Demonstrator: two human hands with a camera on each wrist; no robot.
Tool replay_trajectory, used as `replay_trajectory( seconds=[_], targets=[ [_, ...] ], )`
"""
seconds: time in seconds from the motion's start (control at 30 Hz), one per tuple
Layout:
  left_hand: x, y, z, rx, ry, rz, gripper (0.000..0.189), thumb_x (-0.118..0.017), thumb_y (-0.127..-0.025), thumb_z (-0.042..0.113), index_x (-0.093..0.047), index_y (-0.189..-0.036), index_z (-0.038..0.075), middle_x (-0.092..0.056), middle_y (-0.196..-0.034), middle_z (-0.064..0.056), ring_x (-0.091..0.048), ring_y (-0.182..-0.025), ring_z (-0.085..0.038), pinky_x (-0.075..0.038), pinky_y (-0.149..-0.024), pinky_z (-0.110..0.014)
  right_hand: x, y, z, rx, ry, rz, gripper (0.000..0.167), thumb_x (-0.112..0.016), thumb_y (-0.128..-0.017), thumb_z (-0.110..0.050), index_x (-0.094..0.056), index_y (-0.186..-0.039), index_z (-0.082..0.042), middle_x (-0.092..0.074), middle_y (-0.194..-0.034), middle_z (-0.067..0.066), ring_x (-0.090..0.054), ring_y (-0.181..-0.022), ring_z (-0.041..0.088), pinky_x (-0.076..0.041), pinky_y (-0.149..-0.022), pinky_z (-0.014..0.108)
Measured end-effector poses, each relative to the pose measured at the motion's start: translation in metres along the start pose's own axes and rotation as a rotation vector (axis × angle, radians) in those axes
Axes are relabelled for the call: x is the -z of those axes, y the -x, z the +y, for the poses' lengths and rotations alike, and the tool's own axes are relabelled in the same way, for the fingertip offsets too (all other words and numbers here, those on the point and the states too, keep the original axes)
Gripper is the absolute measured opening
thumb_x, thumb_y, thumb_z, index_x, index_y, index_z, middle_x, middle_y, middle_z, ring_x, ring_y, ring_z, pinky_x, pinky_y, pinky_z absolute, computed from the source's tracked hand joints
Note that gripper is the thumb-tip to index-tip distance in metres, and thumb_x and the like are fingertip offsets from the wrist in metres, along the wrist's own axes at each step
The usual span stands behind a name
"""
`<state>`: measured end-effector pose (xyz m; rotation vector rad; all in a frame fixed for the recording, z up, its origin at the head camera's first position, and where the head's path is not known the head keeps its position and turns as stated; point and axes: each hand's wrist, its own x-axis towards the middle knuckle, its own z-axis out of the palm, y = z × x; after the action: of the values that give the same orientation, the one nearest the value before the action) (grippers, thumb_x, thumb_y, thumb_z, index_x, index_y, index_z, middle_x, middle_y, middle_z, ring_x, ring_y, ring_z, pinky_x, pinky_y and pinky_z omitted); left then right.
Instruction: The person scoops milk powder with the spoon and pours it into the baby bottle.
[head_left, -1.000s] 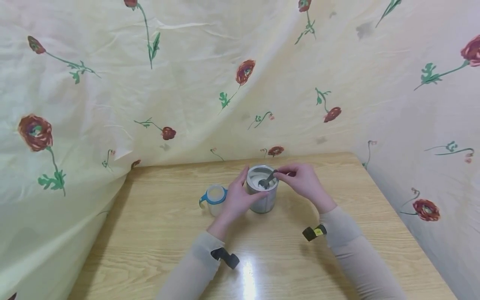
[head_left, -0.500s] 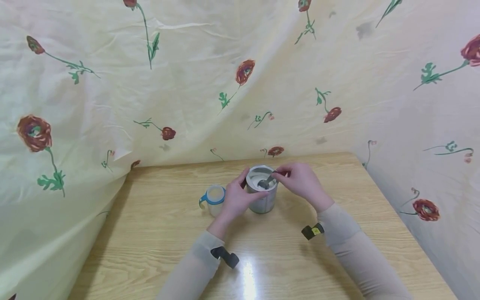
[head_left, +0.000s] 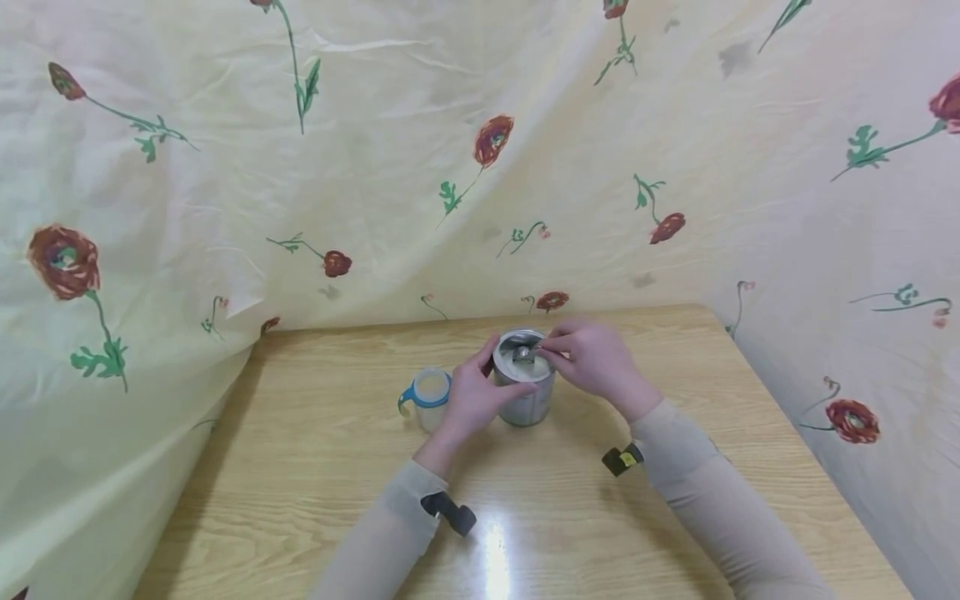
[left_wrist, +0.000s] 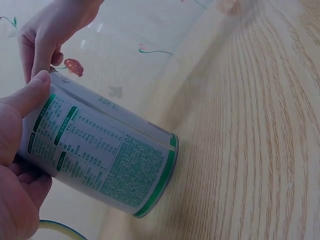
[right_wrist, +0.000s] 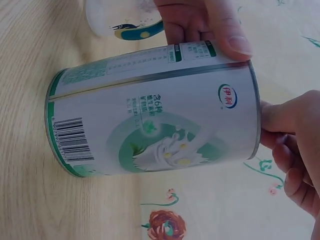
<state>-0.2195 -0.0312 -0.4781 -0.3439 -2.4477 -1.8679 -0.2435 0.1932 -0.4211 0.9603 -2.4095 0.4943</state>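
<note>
Hands (head_left: 474, 396) (head_left: 597, 358) gripping cylindrical metal can (head_left: 528, 407) and rounded scoop (head_left: 523, 356), wood-grain table (head_left: 300, 492)

A wood-grain desk (head_left: 300, 483) is extending beneath and around the left grip (head_left: 474, 395) and the right grip (head_left: 602, 360). A pale fabric sheet (head_left: 405, 175) is hanging behind both grips and is continuing down either side of the desk. Red flowers (head_left: 493, 142) with green stems are patterning the sheet, and creases are showing above the left grip. A bright reflection (head_left: 496, 554) is shining on the desk surface, on the near side of both grips.
</note>
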Motion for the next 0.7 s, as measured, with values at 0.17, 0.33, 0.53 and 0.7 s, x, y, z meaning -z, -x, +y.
replay_trajectory(
  seconds=[0.17,0.33,0.53,0.7],
  targets=[
    [0.002,-0.001,0.003,0.011,-0.017,-0.014,0.103,-0.098,-0.08,0.033,-0.043,-0.162,0.003,-0.047,-0.163,-0.014,-0.05,-0.146,-0.032,-0.048,-0.116,-0.04,0.0,-0.001,0.003,0.04,-0.01,-0.006,0.012,-0.091,-0.087,-0.016,-0.086,-0.093,-0.006,-0.073,-0.085,0.003,-0.064,-0.068,0.016,-0.056,-0.057,0.033],
    [0.004,-0.001,0.003,0.023,-0.015,-0.03,0.104,-0.097,-0.08,0.036,-0.042,-0.163,0.004,-0.046,-0.164,-0.013,-0.049,-0.147,-0.032,-0.047,-0.117,-0.04,0.003,-0.002,0.003,0.045,-0.021,-0.046,0.011,-0.09,-0.088,-0.015,-0.086,-0.092,-0.006,-0.072,-0.084,0.002,-0.064,-0.069,0.016,-0.056,-0.059,0.033],
    [0.004,-0.001,0.0,0.008,-0.005,-0.036,0.106,-0.097,-0.08,0.037,-0.042,-0.163,0.003,-0.046,-0.163,-0.014,-0.048,-0.148,-0.032,-0.047,-0.117,-0.04,0.006,-0.004,-0.001,0.099,0.006,-0.074,0.01,-0.091,-0.085,-0.013,-0.086,-0.091,-0.006,-0.07,-0.082,0.002,-0.061,-0.068,0.015,-0.054,-0.058,0.032],
    [0.003,-0.001,-0.002,0.018,0.008,-0.039,0.105,-0.097,-0.081,0.037,-0.042,-0.164,0.005,-0.045,-0.164,-0.013,-0.047,-0.149,-0.031,-0.046,-0.117,-0.041,0.007,-0.007,-0.008,0.097,-0.006,-0.153,0.008,-0.091,-0.087,-0.014,-0.087,-0.091,-0.009,-0.063,-0.077,-0.004,-0.053,-0.066,0.011,-0.048,-0.057,0.028]
  ],
)
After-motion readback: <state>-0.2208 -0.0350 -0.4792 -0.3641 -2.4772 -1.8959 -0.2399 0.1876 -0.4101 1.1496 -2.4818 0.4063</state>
